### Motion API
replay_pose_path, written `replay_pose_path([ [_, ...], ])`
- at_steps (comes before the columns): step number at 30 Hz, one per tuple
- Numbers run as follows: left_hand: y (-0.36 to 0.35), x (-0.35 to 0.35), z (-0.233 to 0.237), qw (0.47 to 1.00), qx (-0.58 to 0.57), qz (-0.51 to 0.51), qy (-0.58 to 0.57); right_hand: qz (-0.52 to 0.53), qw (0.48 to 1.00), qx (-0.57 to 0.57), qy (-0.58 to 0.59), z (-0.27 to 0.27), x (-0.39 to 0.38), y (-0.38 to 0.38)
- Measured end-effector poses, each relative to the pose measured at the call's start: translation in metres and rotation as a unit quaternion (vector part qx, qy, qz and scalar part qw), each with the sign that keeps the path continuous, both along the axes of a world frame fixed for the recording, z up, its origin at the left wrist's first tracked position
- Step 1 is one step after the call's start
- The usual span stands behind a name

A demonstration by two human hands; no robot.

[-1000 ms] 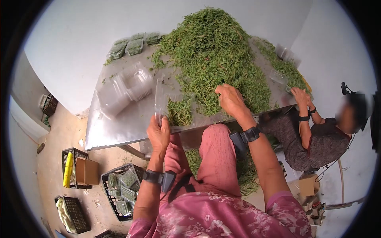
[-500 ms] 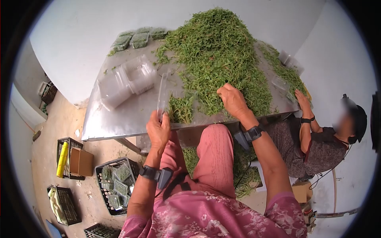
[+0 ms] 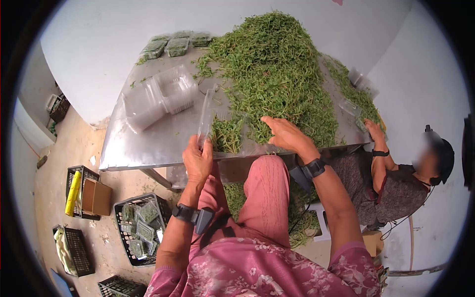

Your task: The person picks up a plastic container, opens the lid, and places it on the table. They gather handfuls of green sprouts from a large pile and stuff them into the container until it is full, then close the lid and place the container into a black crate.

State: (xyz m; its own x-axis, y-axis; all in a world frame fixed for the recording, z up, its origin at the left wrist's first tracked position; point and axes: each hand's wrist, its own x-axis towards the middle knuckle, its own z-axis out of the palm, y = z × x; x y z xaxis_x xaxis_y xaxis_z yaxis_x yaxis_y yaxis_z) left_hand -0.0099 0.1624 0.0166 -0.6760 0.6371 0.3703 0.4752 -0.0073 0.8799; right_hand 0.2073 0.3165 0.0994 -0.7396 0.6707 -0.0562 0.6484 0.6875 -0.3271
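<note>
My left hand [image 3: 198,159] grips the near left edge of a clear plastic clamshell box [image 3: 205,116] at the table's front edge. Its lid stands raised on the left, and a clump of green leafy stems [image 3: 226,134] fills the tray. To the right of the box, my right hand [image 3: 289,135] is open over the foot of a tall heap of the same greens [image 3: 277,74]. Its index finger points left and the thumb is apart; no stems show between them.
Stacked empty clamshells [image 3: 163,96] lie on the metal table [image 3: 133,153], left of the heap. Filled boxes [image 3: 176,47] stand at the back left. A co-worker [image 3: 396,193] sits at the right, one hand near more greens. Crates, one of filled boxes [image 3: 143,230], stand on the floor.
My right hand has moved slightly left and down from the heap towards the box, and its curled fingers have opened out. My left hand keeps its hold on the box.
</note>
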Motion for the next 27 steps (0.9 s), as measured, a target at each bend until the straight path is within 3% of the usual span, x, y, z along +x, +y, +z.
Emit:
replay_pose_path([
  [5, 0.000, 0.000, -0.002, 1.000, 0.016, 0.004, 0.006, -0.025, 0.997, -0.057, -0.035, -0.005, -0.014, 0.007],
  [11, 0.001, -0.001, -0.001, 1.000, -0.006, 0.003, -0.008, 0.022, 0.998, 0.053, 0.036, -0.021, -0.015, 0.004],
  [17, -0.001, 0.000, 0.001, 1.000, 0.016, 0.003, -0.007, 0.032, 0.990, 0.059, 0.124, -0.019, -0.007, 0.020],
  [20, 0.000, -0.001, -0.001, 1.000, 0.008, -0.002, -0.019, -0.008, 0.984, 0.061, 0.169, -0.001, -0.010, 0.019],
  [27, 0.003, -0.004, -0.010, 0.999, 0.006, -0.009, -0.032, 0.044, 0.967, 0.077, 0.240, 0.059, -0.041, -0.014],
])
